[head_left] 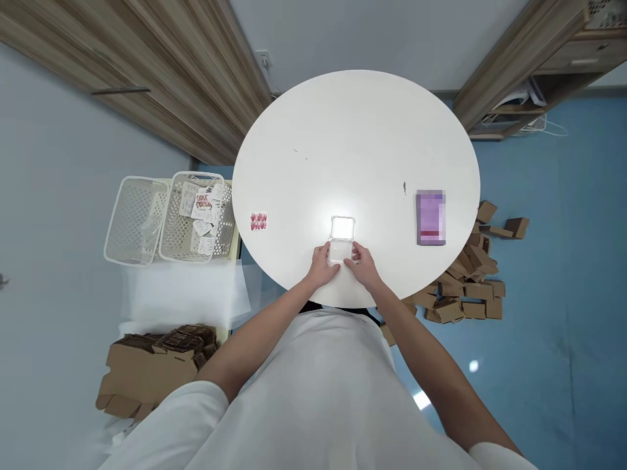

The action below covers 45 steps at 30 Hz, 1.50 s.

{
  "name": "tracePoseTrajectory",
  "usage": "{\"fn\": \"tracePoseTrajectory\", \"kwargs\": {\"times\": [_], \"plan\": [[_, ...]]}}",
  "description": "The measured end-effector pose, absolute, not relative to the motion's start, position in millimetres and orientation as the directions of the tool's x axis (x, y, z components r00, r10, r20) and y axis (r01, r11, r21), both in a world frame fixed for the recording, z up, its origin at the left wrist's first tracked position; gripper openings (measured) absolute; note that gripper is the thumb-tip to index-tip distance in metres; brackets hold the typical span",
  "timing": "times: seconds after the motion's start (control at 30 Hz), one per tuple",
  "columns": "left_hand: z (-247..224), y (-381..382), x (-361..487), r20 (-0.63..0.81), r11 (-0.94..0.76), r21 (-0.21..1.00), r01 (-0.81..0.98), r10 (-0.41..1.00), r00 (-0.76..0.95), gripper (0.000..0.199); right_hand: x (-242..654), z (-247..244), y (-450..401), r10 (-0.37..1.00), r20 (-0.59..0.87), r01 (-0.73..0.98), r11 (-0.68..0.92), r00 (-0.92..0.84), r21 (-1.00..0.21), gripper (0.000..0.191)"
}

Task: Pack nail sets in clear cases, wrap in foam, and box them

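A small clear plastic box (341, 250) lies on the white round table (362, 137) near its front edge, its lid (343, 228) folded back away from me. My left hand (321, 266) grips the box's left side, thumb at the near edge. On the right side my right hand (363, 265) holds it the same way, fingers bent around the corner. To the left on the table lies a small card with several red pieces (258, 221). A purple box (431, 218) lies near the right edge.
Left of the table stand a white basket with printed cards (192, 215) and another white basket (137, 220). Flattened cardboard (147, 372) is stacked below them. Many small brown boxes (474, 291) lie on the blue floor at the right. Wooden cabinets stand behind.
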State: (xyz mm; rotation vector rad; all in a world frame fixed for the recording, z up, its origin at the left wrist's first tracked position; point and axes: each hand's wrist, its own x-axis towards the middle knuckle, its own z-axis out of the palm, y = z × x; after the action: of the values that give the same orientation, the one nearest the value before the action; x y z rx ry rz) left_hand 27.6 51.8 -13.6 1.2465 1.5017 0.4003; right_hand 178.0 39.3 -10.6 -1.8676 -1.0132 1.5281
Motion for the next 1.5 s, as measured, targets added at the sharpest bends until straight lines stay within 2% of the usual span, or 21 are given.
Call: {"fn": "tracePoseTrajectory", "kwargs": {"times": [0.2,0.43,0.6,0.73,0.87,0.97,1.07,1.13,1.2,1.37,1.5], "plan": [[-14.5,68.2,32.6,-0.51,0.385,0.789,0.478,0.845,0.161,0.065,179.7,-14.2,55.2,0.818,-0.562,0.214,-0.575,0.121,-0.79,0.066],[-13.4,65.6,28.2,-0.524,0.386,0.769,0.509,0.837,0.157,0.074,181.6,-18.5,54.4,0.805,-0.579,0.168,-0.594,0.134,-0.787,0.067],[-11.7,56.3,11.4,-0.506,0.334,0.771,0.542,0.838,0.203,0.072,182.7,-21.4,51.1,0.807,-0.569,0.162,-0.589,0.157,-0.791,0.066],[-9.2,49.4,-19.2,-0.479,0.297,0.776,0.557,0.852,0.213,0.061,184.0,-18.3,45.6,0.815,-0.526,0.214,-0.574,0.241,-0.79,0.063],[-3.1,54.5,-74.0,-0.441,0.303,0.777,0.552,0.888,0.133,0.038,168.0,1.9,46.9,0.862,-0.335,0.383,-0.476,0.38,-0.792,0.062],[1.9,72.1,-124.2,-0.372,0.288,0.739,0.61,0.928,0.013,0.034,135.5,18.2,60.4,0.944,-0.271,0.491,-0.33,0.189,-0.806,0.052],[5.1,99.0,-167.8,-0.313,0.232,0.641,0.732,0.949,-0.026,0.039,91.3,23.1,84.4,0.929,-0.357,0.58,-0.238,-0.097,-0.779,0.046],[6.1,119.0,-187.7,-0.343,0.195,0.596,0.779,0.939,0.027,0.047,61.3,20.4,103.4,0.892,-0.418,0.655,-0.211,-0.175,-0.725,0.049],[6.3,138.2,-199.1,-0.379,0.148,0.576,0.804,0.92,0.102,0.052,34.0,16.0,121.9,0.869,-0.451,0.724,-0.177,-0.203,-0.667,0.054],[2.3,170.4,-202.5,-0.402,0.04,0.508,0.86,0.894,0.195,0.065,-16.3,5.7,152.4,0.885,-0.42,0.827,-0.076,-0.201,-0.557,0.06],[-3.9,175.6,-200.0,-0.403,0.015,0.521,0.853,0.886,0.23,0.063,-37.3,-3.3,160.3,0.913,-0.391,0.884,-0.084,-0.116,-0.46,0.063]]}}
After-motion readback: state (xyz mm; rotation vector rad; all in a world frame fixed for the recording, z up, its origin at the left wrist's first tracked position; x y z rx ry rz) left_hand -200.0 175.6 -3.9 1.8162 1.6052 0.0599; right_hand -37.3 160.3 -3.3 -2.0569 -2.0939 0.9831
